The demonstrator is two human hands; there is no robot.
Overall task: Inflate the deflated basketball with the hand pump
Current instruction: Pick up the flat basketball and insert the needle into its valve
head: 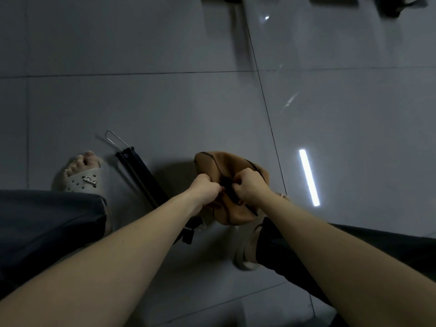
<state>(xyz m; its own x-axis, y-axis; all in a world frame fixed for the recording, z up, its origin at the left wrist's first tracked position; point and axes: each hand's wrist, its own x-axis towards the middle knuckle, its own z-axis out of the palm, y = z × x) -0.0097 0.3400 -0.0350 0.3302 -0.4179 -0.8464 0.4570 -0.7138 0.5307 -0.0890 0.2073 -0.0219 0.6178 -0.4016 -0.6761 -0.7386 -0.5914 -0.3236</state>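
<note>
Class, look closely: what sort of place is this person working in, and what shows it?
Probably an indoor room, perhaps at home: a glossy grey tiled floor carries a strip-light reflection, the person wears open slippers, and the pump lies on the floor beside the basketball.

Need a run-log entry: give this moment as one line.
left hand: grips ball; right hand: pinches hose at ball; ball: deflated; pump: on floor

Tan basketball (pixel 226 161), black pump (pixel 139 173), grey floor tiles (pixel 165 102)
I see black seams on the ball; at left, a cream slipper (pixel 80 181) dotted with holes.
</note>
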